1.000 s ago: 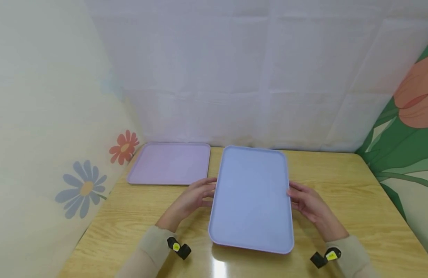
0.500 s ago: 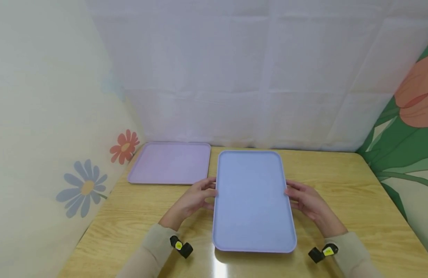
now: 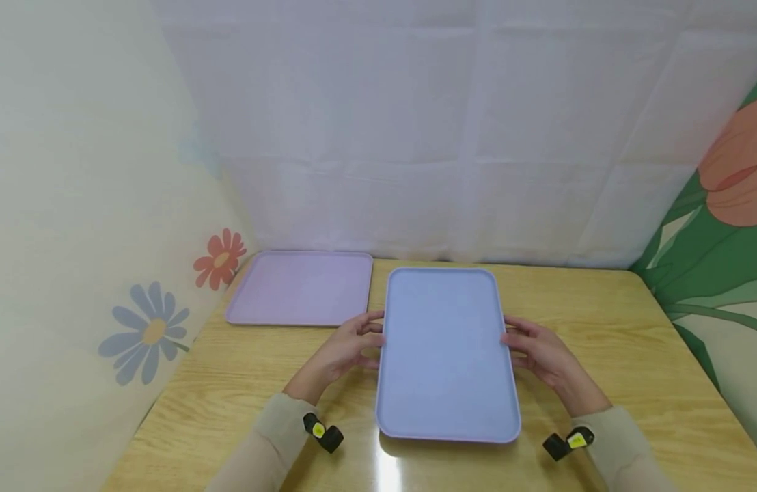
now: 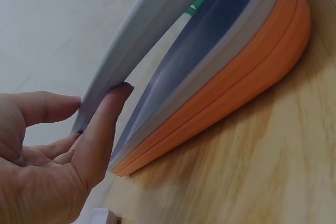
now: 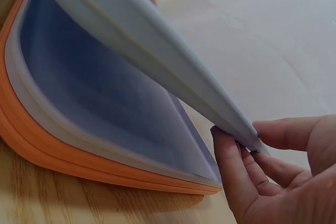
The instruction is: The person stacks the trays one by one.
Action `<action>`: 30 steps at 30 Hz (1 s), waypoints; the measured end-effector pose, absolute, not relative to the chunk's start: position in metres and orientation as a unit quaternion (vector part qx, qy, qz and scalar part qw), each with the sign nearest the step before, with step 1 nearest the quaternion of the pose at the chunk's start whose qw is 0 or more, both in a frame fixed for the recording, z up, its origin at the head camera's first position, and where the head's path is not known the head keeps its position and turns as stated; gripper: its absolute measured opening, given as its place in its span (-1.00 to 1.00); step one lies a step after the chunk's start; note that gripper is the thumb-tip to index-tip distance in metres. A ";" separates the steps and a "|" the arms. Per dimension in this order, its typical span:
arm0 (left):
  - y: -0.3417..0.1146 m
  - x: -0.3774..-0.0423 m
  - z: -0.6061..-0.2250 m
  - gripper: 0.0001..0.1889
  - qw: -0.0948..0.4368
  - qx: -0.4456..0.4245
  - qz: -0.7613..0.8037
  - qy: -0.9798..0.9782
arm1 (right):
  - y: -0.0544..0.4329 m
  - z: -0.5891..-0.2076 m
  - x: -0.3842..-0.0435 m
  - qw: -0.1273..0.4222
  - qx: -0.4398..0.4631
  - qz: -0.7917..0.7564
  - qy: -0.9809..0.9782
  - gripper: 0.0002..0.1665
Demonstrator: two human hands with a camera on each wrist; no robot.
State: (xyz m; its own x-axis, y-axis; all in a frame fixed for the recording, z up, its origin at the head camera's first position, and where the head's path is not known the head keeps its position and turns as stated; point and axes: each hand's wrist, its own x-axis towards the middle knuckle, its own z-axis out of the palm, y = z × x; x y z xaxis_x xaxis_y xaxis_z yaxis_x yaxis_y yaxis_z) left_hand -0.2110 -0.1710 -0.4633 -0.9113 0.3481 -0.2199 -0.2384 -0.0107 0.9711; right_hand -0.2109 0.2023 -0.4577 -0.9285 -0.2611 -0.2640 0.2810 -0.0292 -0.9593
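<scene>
turned straighter since a second ago, the blue tray (image 3: 446,355) is pinched at its long sides by the left hand (image 3: 344,348) and right hand (image 3: 543,354), above an orange-sided stack (image 4: 236,85) with a gap between, over the wooden table (image 3: 600,314); the lilac tray (image 3: 301,287) lies farther left

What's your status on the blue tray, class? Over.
Left hand, right hand: pinching blue tray by opposite long edges. Tray held above orange-sided stack. No obstruction seen.
</scene>
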 end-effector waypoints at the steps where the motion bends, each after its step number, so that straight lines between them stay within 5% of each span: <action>1: -0.171 -0.211 -0.463 -0.29 0.206 0.044 0.708 0.674 | 0.203 -0.458 -0.211 0.188 0.010 -0.716 0.672 -0.21; 30: -0.164 -0.222 -0.470 -0.29 0.190 0.021 0.682 0.706 | 0.198 -0.469 -0.222 0.167 0.033 -0.670 0.722 -0.27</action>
State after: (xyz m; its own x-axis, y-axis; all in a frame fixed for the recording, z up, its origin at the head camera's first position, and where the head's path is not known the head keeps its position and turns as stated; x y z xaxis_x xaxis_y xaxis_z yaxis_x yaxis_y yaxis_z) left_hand -0.2224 -0.1644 -0.4701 -0.9272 0.2879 -0.2394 -0.2295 0.0682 0.9709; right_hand -0.2225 0.1977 -0.4690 -0.9421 -0.1756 -0.2856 0.2717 0.0996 -0.9572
